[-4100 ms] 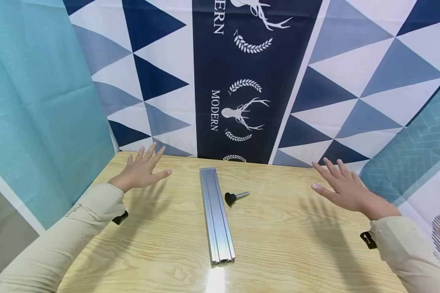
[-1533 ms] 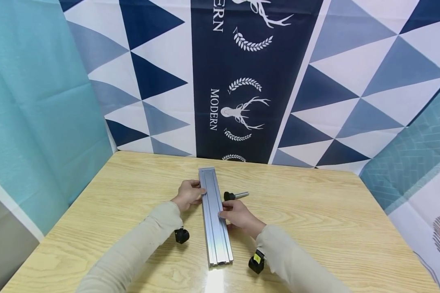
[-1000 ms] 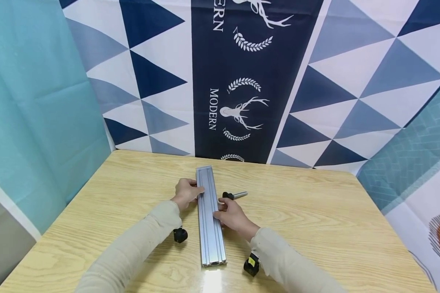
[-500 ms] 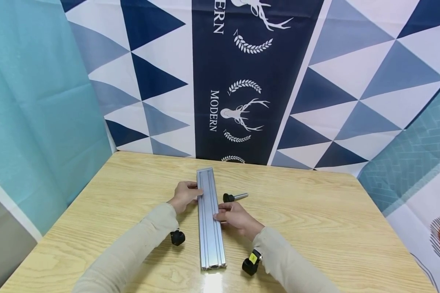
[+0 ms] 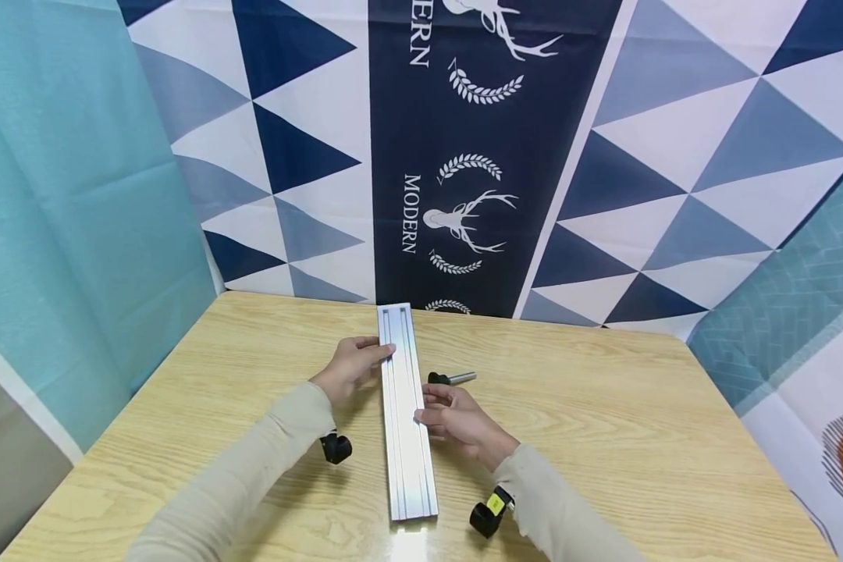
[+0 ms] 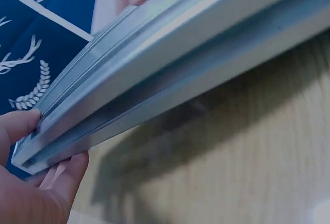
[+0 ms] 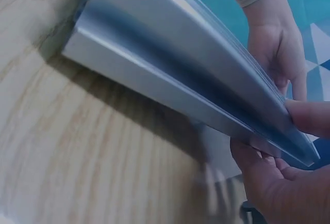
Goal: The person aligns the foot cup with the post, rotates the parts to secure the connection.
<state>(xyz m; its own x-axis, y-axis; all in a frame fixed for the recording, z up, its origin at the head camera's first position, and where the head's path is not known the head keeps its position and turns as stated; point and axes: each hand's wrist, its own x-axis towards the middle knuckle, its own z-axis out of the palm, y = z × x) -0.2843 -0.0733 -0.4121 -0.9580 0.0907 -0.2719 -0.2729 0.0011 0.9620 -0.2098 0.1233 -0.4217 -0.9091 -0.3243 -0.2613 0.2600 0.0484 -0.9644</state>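
Note:
A long silver aluminium extrusion [image 5: 406, 437] with grooves along its faces runs away from me, raised off the table. My left hand [image 5: 351, 365] grips its left edge toward the far end, thumb on top. In the left wrist view, that hand [image 6: 38, 195] has fingers beneath the extrusion [image 6: 170, 69]. My right hand [image 5: 464, 425] holds the right edge near the middle. Its thumb and fingers [image 7: 258, 170] pinch the grooved side in the right wrist view. Just beyond the right hand lies a knob screw [image 5: 439, 378] with a black head and a metal shank.
The wood-grain table [image 5: 590, 421] extends on both sides of the extrusion. A patterned cloth [image 5: 309, 140] hangs behind its back edge, and a teal cloth [image 5: 77, 195] stands at the left. Black cameras [image 5: 336, 448] sit on both wrists.
Both hands came in from the sides and took hold of the extrusion. It has since risen off the table, its far end higher in the head view. The knob screw stayed put.

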